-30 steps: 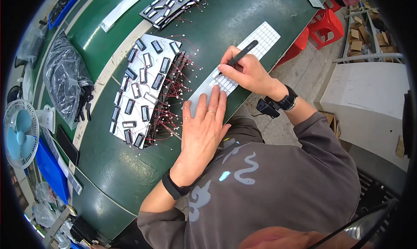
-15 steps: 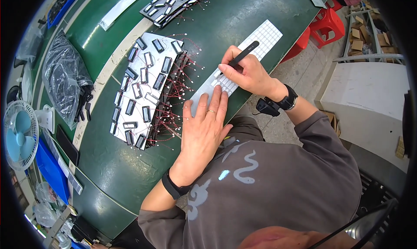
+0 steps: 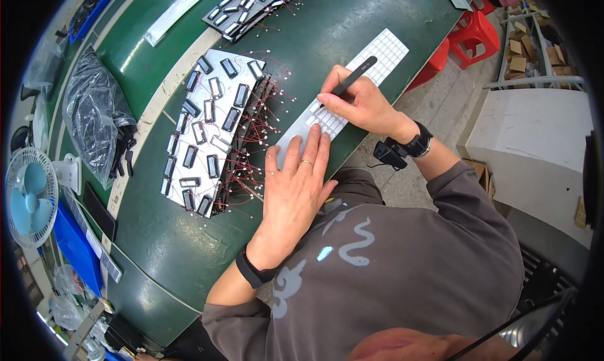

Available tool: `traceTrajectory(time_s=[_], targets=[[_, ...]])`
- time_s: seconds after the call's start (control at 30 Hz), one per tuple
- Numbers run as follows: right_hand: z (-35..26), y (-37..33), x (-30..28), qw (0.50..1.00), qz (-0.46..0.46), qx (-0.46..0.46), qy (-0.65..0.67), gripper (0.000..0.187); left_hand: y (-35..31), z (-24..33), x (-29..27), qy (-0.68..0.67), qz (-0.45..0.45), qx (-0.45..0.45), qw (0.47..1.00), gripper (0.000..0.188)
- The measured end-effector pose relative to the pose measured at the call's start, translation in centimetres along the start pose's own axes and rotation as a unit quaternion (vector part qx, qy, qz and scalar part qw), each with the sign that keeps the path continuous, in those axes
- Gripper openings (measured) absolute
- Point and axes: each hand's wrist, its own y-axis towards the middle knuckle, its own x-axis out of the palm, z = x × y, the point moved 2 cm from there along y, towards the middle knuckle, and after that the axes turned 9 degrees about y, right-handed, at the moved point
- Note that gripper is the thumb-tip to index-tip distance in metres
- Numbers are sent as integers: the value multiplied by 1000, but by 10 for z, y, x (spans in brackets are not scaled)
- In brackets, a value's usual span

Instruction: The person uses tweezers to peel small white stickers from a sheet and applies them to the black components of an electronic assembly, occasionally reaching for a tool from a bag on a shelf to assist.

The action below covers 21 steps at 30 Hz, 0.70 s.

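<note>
A long white sheet [image 3: 388, 49] divided into small rounded pale pieces lies slantwise on the green table [image 3: 314, 27]. Its lower end is a bare, pale backing. My left hand [image 3: 294, 181] rests flat across that end, fingers stretched out and slightly apart. In my right hand [image 3: 365, 109] is a pair of black tweezers [image 3: 357, 75], pinched between thumb and fingers with the tip pointing down at the sheet, near the border of the pieces and the bare backing. Whether the tip grips a piece is too small to tell.
Left of the sheet stands a stack of boards [image 3: 202, 112] bearing small black-framed parts, with red wires fringing its right side. A similar stack [image 3: 251, 5] sits farther back. A clear bag of black parts [image 3: 97, 115] and a fan [image 3: 31, 197] are at left; red stools [image 3: 475, 40] at right.
My right hand and the tweezers have shifted very slightly. The left hand stays on the sheet, and the sheet keeps its place.
</note>
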Motion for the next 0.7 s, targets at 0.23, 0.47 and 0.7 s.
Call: traceTrajectory(time_s=[0.23,0.47,0.7], targets=[[-7,-1,0,999,-10,29,-18,15,0,0,1,-2,2,-2,1000,83],[0,0,0,999,-24,-34,-15,11,-2,-1,0,-2,3,-5,1000,83],[-37,2,21,974,16,-105,202,9,-1,-4,-3,-30,28,-1,999,78]])
